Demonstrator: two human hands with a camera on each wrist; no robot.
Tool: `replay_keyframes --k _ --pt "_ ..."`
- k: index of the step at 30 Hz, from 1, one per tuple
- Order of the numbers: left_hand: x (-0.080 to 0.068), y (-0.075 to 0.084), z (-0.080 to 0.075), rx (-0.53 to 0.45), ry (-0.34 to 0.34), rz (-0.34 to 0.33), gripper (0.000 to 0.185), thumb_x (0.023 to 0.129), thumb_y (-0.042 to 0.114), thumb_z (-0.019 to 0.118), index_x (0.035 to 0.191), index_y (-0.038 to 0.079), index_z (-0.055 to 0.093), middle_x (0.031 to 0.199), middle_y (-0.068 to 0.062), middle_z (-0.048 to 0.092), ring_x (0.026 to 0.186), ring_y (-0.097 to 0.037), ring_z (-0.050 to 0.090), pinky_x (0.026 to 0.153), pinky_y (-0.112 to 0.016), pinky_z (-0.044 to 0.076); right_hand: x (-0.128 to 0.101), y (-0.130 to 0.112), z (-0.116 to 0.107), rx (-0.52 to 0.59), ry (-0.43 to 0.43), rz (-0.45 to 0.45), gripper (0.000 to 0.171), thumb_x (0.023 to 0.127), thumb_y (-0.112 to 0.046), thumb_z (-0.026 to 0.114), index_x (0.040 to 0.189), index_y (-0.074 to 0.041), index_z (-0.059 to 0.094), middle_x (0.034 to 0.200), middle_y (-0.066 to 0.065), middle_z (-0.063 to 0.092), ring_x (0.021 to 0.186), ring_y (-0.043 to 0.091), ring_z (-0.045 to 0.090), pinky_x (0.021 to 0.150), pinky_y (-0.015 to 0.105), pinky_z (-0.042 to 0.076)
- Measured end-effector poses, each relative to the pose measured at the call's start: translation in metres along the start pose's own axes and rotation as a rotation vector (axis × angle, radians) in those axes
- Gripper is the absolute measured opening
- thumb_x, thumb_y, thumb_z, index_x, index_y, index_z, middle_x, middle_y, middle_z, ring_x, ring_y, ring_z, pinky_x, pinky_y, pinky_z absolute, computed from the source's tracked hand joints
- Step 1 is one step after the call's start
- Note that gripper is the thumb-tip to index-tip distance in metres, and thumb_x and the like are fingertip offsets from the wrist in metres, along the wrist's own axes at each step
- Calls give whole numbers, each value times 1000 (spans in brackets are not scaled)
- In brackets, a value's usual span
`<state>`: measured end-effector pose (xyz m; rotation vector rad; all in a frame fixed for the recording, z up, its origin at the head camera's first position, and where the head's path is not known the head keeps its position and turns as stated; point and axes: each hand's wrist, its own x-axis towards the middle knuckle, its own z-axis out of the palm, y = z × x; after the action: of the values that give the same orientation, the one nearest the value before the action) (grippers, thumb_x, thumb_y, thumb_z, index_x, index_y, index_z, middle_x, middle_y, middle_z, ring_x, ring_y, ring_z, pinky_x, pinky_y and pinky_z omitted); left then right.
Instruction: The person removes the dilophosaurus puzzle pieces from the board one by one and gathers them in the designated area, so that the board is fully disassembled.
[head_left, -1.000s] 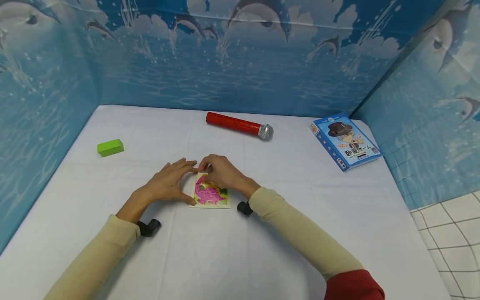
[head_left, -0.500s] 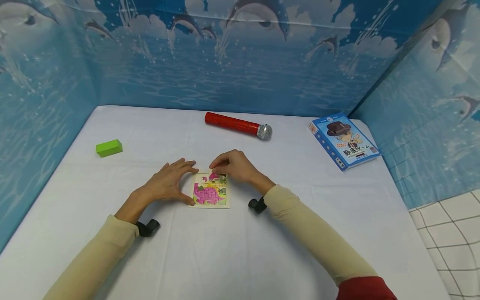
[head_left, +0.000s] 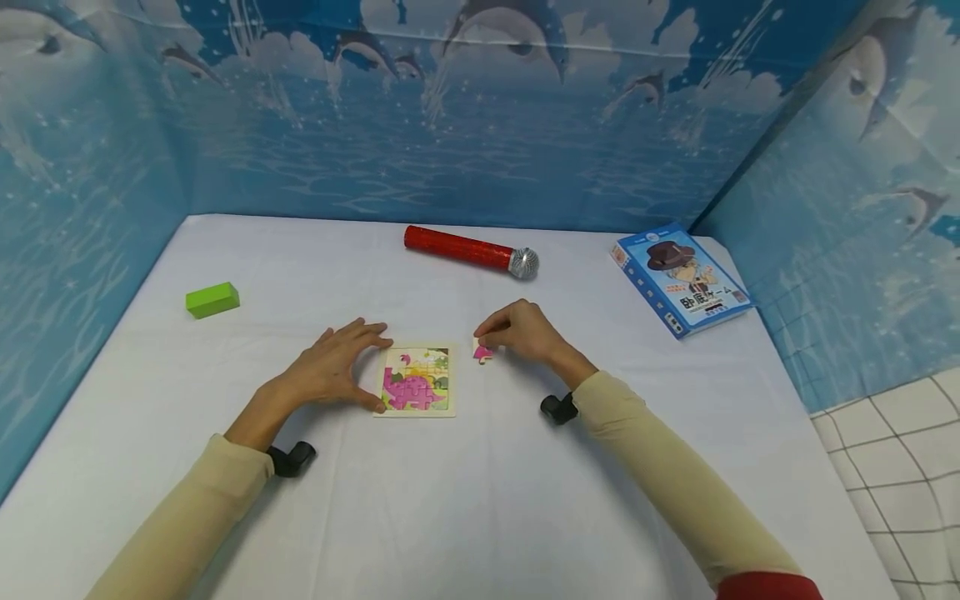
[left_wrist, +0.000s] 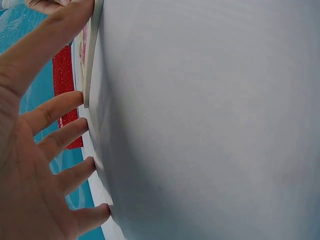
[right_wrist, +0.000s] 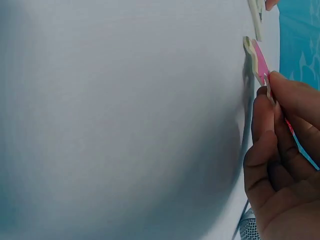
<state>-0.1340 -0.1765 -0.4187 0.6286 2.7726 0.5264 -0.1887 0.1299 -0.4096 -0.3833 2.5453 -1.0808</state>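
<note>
A white tabletop (head_left: 465, 500) stands walled by blue dolphin screens. At its middle lies the puzzle (head_left: 416, 382). The left hand (head_left: 330, 371) rests open, fingers straight, thumb touching the puzzle's left edge. The right hand (head_left: 525, 333), just right of the puzzle, pinches a pink piece (head_left: 483, 352) in its grip. A microphone (head_left: 471, 248) lies toward the far edge.

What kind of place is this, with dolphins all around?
Probably a small staged play corner: a white-covered table walled by dolphin backdrops, with a dinosaur puzzle and toy microphone laid out.
</note>
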Motion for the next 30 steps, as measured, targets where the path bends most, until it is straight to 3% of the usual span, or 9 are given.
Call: replay_keyframes --k 8,13,19,25,30 --pt "0 2 -1 10 -5 -3 91 53 60 77 130 23 46 146 0 30 138 -28 14 108 -59 9 -3 3 7 -88 79 -38 7 79 -16 69 86 -16 72 86 -5 67 82 11 57 71 25 48" --pt "-1 3 0 3 -8 -11 91 52 58 78 130 22 47 146 -1 30 138 -28 15 107 -59 9 -4 0 8 -151 85 -68 6 79 -16 69 84 -15 72 85 -5 66 85 11 56 75 26 48" --pt "-2 3 1 -1 7 3 91 52 56 79 130 21 47 146 -3 31 137 -30 15 107 -60 10 0 -11 12 -180 84 -130 8 79 -17 69 86 -15 71 84 -6 66 77 9 56 67 23 48" --pt "-1 3 1 7 0 -6 92 52 57 79 130 22 46 146 -2 30 138 -29 14 107 -60 10 5 -36 29 -123 -4 -187 18 77 -14 71 95 -12 70 89 -3 66 77 10 55 65 21 48" --pt "-1 2 2 6 0 -6 93 52 59 78 131 23 46 147 -1 29 138 -28 13 107 -60 10 12 -49 48 -142 -108 -223 28 74 -14 74 101 -10 67 92 -1 64 81 11 54 70 19 48"
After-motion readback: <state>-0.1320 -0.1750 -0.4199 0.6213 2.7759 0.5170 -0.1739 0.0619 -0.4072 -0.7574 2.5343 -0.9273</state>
